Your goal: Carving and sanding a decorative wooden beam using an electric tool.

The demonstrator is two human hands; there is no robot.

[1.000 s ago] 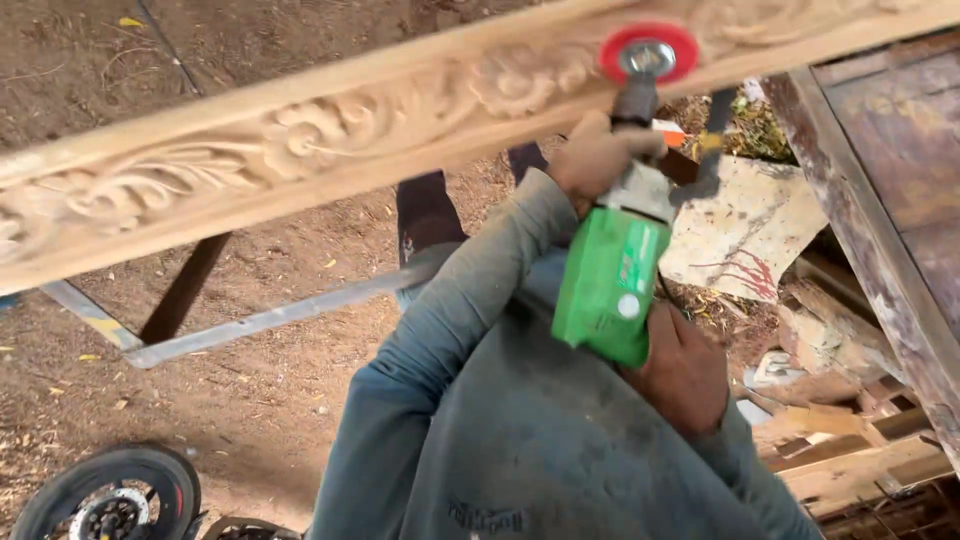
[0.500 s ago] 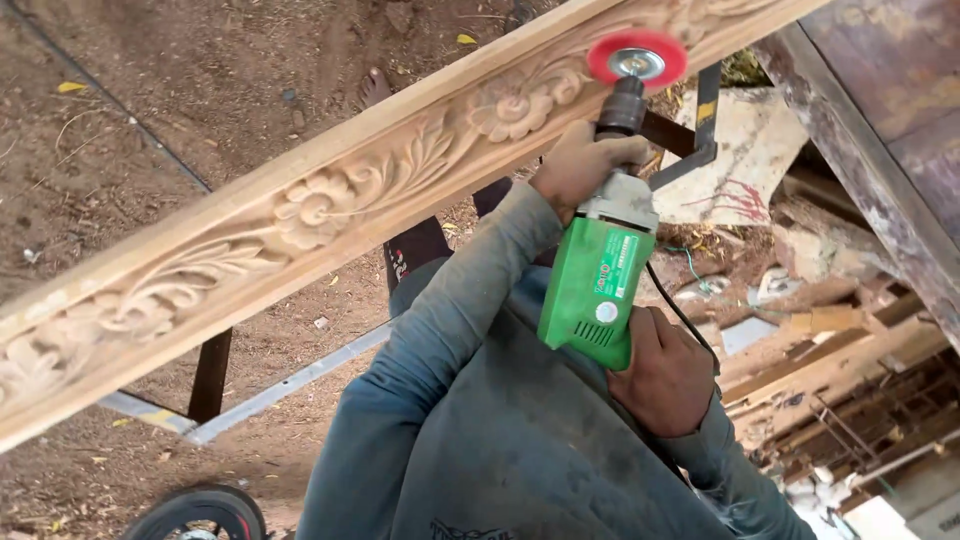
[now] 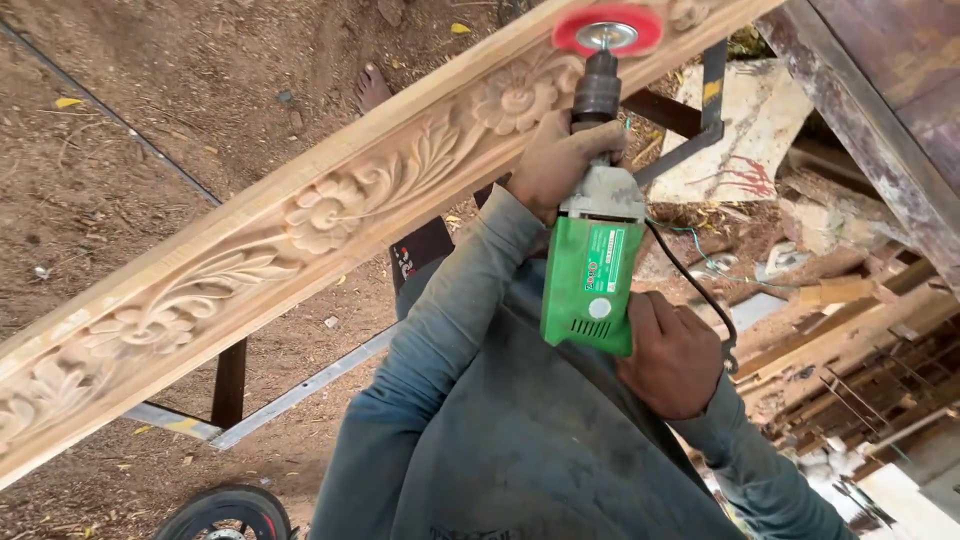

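Over bare dirt ground, both hands' grip is clamped around the green drill, its red disc touching the carved plank.

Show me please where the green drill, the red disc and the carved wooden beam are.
green drill [image 3: 590, 285], head view, middle of its green body.
red disc [image 3: 607, 27], head view, red rim beside the metal hub.
carved wooden beam [image 3: 320, 215], head view, on a carved flower.
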